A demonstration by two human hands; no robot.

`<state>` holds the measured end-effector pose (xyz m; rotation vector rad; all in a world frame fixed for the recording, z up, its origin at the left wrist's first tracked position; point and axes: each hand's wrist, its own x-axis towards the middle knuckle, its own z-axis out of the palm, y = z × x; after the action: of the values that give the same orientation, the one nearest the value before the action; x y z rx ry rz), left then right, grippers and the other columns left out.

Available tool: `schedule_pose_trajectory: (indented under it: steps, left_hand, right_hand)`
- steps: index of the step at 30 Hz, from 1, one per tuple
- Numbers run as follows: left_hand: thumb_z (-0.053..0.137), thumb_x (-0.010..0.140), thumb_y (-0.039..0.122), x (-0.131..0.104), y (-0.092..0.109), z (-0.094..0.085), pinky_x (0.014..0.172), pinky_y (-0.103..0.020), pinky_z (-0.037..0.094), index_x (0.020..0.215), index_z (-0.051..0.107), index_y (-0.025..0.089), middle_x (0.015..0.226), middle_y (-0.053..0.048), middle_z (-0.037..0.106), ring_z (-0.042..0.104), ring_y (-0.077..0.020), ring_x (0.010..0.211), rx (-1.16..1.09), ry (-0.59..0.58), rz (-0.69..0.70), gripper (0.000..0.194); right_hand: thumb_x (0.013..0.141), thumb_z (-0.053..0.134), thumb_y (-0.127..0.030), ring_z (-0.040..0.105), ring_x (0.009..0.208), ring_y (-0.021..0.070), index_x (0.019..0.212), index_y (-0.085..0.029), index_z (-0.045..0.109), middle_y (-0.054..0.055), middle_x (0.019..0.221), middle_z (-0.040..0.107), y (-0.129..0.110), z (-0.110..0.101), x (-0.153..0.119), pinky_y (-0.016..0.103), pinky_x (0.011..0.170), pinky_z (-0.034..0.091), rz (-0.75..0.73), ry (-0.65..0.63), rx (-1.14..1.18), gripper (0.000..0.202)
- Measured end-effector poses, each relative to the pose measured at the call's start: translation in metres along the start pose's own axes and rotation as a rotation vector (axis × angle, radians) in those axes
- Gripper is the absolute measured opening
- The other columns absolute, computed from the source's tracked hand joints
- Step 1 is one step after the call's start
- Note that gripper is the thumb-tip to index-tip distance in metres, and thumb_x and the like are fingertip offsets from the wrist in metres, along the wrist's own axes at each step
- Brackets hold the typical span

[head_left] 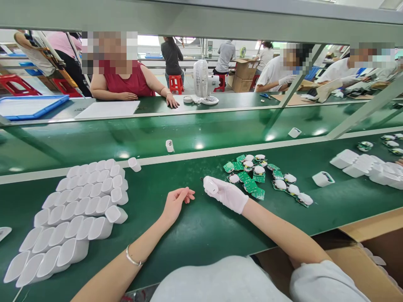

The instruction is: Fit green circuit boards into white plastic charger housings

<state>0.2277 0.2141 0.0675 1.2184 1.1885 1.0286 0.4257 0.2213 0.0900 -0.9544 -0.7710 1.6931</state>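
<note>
My right hand (228,195), in a white glove, grips a small rounded white plastic part (210,186) with a little slot in its face. A dark tip sticks out at the part's far left end. My left hand (178,203) is bare, just left of it and apart from it, with fingers loosely curled and thumb against them; nothing shows in it. Beyond my right hand lie several green circuit boards (250,184), some with white domed pieces. On the left stand rows of white plastic housings (80,205), open ends hidden from me.
A white housing (134,164) sits beside the rows; others (169,145) lie on the green conveyor belt (220,130). More housings (370,167) stand at right. A cardboard box (371,260) is below the bench edge. Overhead runs a grey beam (201,21). A person in red sits opposite near a white fan (201,79).
</note>
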Motion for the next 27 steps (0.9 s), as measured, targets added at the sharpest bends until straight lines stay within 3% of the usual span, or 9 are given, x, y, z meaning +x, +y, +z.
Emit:
schedule_pose_trajectory:
  steps: [3,8,11,14,16,18,21,24,27]
  left_hand:
    - [0.057,0.077,0.050,0.000,0.000,0.000,0.055,-0.026,0.045,0.072,0.071,0.012,0.065,-0.007,0.068,0.052,-0.0123,0.054,0.036,-0.007,0.017,0.041]
    - [0.056,0.078,0.050,0.001,-0.003,-0.002,0.056,-0.026,0.045,0.072,0.071,0.012,0.065,-0.007,0.068,0.052,-0.0123,0.055,0.074,-0.016,0.030,0.041]
    - [0.052,0.081,0.048,0.001,-0.002,-0.004,0.059,-0.027,0.046,0.075,0.071,0.013,0.067,-0.007,0.068,0.054,-0.0139,0.058,0.160,-0.017,0.056,0.041]
    - [0.046,0.085,0.042,0.003,0.003,-0.011,0.068,-0.031,0.049,0.084,0.070,0.016,0.080,-0.008,0.069,0.059,-0.0181,0.071,0.410,0.040,0.150,0.036]
    - [0.047,0.085,0.035,0.007,0.008,-0.022,0.078,-0.035,0.049,0.101,0.067,0.017,0.100,-0.009,0.067,0.060,-0.0210,0.085,0.641,0.161,0.244,0.031]
    - [0.050,0.083,0.029,0.014,0.014,-0.037,0.089,-0.040,0.047,0.124,0.053,0.015,0.123,-0.013,0.057,0.058,-0.0243,0.098,0.839,0.353,0.284,0.043]
    - [0.046,0.084,0.026,0.025,0.021,-0.063,0.097,-0.043,0.043,0.141,0.028,0.009,0.144,-0.019,0.034,0.052,-0.0294,0.115,0.995,0.588,0.212,0.062]
    - [0.041,0.086,0.023,0.033,0.024,-0.081,0.096,-0.045,0.044,0.144,0.020,0.005,0.151,-0.020,0.021,0.045,-0.0340,0.123,1.100,0.606,0.128,0.065]
    - [0.041,0.085,0.022,0.037,0.022,-0.087,0.091,-0.048,0.046,0.145,0.016,0.003,0.149,-0.023,0.025,0.047,-0.0380,0.119,1.221,0.610,0.049,0.068]
  right_hand:
    - [0.072,0.071,-0.030,0.066,0.080,0.0137,0.089,-0.018,0.069,0.003,0.087,0.070,0.004,-0.005,0.004,0.031,0.084,0.054,0.176,-0.011,0.138,0.022]
    - [0.072,0.071,-0.034,0.065,0.081,0.0140,0.088,-0.018,0.069,0.002,0.086,0.070,0.005,-0.010,0.004,0.032,0.084,0.054,0.105,-0.010,0.101,0.024]
    - [0.073,0.069,-0.040,0.064,0.083,0.0180,0.091,-0.018,0.068,0.005,0.090,0.069,-0.001,-0.010,0.003,0.038,0.082,0.054,-0.095,0.079,-0.168,0.028]
    - [0.077,0.065,-0.039,0.059,0.101,0.0209,0.103,-0.023,0.067,0.006,0.110,0.063,-0.007,-0.014,0.005,0.039,0.092,0.047,-0.389,0.268,-0.431,0.030]
    - [0.080,0.061,-0.034,0.053,0.111,0.0218,0.107,-0.028,0.066,0.005,0.114,0.060,-0.007,-0.020,0.008,0.039,0.098,0.041,-0.577,0.328,-0.698,0.028]
    - [0.083,0.056,-0.028,0.053,0.110,0.0235,0.107,-0.029,0.067,0.006,0.106,0.062,-0.005,-0.026,0.012,0.039,0.098,0.040,-0.652,0.283,-1.005,0.027]
    - [0.082,0.054,-0.019,0.058,0.098,0.0244,0.107,-0.026,0.067,0.008,0.097,0.065,-0.001,-0.033,0.018,0.039,0.089,0.044,-0.492,0.164,-1.181,0.029]
    - [0.076,0.060,-0.015,0.060,0.087,0.0223,0.108,-0.023,0.066,0.008,0.094,0.067,-0.004,-0.029,0.033,0.037,0.084,0.046,-0.399,0.125,-1.160,0.033]
    - [0.073,0.068,-0.017,0.061,0.087,0.0207,0.107,-0.019,0.064,0.006,0.094,0.067,-0.020,-0.014,0.065,0.035,0.082,0.047,-0.415,0.151,-1.098,0.034]
